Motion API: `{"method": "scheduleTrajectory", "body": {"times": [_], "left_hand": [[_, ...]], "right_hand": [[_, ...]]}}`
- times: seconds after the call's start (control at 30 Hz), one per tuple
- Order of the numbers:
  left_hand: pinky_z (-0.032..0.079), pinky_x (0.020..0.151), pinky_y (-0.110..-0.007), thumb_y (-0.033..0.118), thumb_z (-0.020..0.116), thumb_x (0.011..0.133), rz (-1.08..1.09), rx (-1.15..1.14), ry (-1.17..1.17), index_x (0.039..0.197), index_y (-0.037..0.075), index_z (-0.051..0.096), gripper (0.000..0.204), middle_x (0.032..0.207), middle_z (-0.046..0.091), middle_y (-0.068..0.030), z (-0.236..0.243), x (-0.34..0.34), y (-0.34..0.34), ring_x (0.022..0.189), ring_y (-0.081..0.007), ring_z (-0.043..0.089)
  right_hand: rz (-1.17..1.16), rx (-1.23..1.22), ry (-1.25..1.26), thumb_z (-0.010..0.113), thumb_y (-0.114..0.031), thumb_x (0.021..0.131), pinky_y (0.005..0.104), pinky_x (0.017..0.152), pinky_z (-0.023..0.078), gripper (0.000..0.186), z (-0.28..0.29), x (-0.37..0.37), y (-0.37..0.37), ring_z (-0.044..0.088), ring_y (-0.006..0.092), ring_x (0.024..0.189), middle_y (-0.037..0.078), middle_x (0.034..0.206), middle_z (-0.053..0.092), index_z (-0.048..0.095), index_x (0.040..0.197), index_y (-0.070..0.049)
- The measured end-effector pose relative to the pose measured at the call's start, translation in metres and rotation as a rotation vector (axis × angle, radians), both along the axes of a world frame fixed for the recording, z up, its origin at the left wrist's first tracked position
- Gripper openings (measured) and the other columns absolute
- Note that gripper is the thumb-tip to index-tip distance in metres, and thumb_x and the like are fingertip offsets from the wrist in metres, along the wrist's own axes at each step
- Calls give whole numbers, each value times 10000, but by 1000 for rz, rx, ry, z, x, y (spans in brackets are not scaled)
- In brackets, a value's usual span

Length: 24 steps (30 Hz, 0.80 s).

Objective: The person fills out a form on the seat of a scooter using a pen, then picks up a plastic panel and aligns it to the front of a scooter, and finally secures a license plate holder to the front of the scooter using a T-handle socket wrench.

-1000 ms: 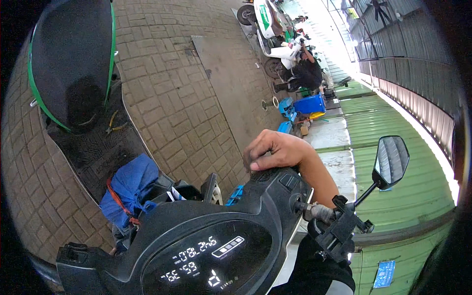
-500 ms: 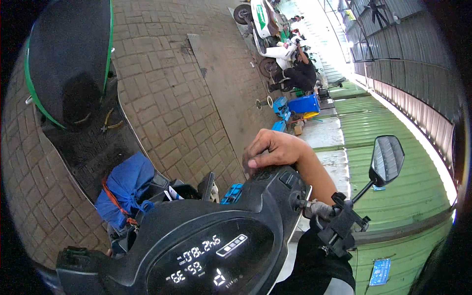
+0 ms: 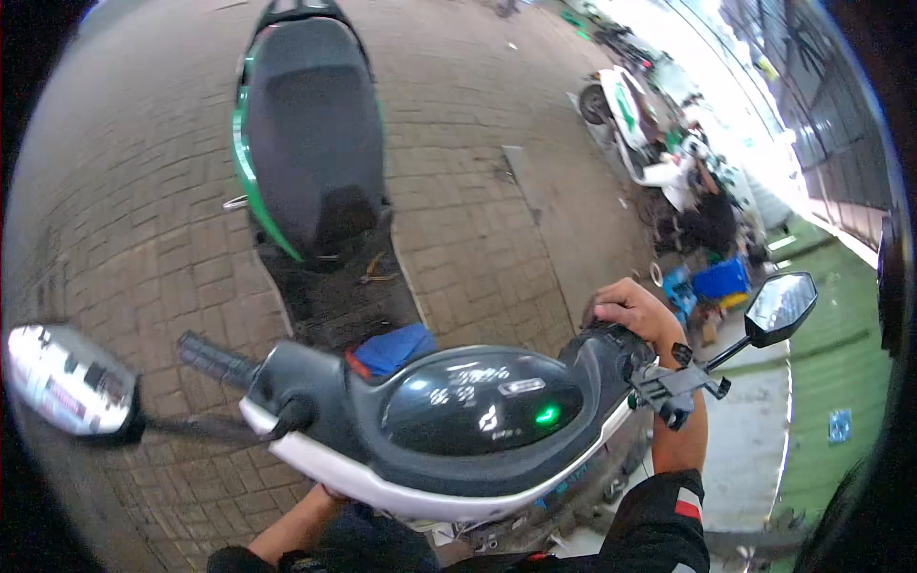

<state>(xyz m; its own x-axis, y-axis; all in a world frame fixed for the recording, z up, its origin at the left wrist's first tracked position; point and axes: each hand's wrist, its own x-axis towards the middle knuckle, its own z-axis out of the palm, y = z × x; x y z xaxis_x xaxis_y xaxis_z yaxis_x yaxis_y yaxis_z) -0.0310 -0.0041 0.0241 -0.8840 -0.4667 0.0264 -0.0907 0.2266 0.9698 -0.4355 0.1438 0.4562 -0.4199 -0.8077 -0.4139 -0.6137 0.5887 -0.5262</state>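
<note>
Centrally, at the lower middle of the frame, we locate the scooter handlebar (image 3: 330, 411) with its lit display (image 3: 482, 401). Of our hands, the right hand (image 3: 628, 307) curls over the handlebar's right end; the left is hidden behind the white front cover (image 3: 382, 492), so we cannot tell its state. Mirrors (image 3: 781, 307) stand at far left and right. Behind the display lie a blue bundle (image 3: 396, 349), footboard (image 3: 330, 306) and black seat (image 3: 315, 124). At upper right, a co-worker (image 3: 712, 224) is beside a white scooter (image 3: 659, 174).

Two mirrors (image 3: 781, 310), one display (image 3: 482, 401), one clamp (image 3: 673, 387), one cloth (image 3: 396, 350), one black seat (image 3: 313, 124), one pair of pliers (image 3: 371, 277), one co-worker (image 3: 711, 225).
</note>
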Motion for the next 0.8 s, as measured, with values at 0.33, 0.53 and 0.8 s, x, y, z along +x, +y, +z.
{"method": "scheduleTrajectory", "body": {"times": [0.33, 0.53, 0.8], "left_hand": [[439, 904, -456, 200, 598, 833, -41, -582, -195, 1193, 32, 538, 402, 1171, 535, -239, 170, 38, -70, 1053, -428, 518], [410, 989, -362, 231, 613, 894, -142, 167, -258, 1280, 4, 480, 466, 1260, 548, -138, 311, 166, -77, 1147, -243, 535], [417, 887, -476, 439, 683, 791, -349, 186, 182, 1211, -46, 501, 667, 1138, 543, -199, 372, 290, -48, 1094, -341, 496]], "right_hand": [[-675, -392, 802, 610, -296, 879, 344, 827, 464, 369, -41, 0, 48, 605, 246, 926, 153, 982, 654, 631, 1021, 44], [-1188, -1492, 296, 634, -198, 835, 433, 851, 482, 314, -28, 195, 134, 595, 307, 996, 198, 1092, 616, 617, 1065, 15], [895, -813, -696, 702, -385, 764, 422, 756, 415, 432, 26, 313, 162, 567, 315, 823, 137, 918, 597, 632, 1092, -112]]}}
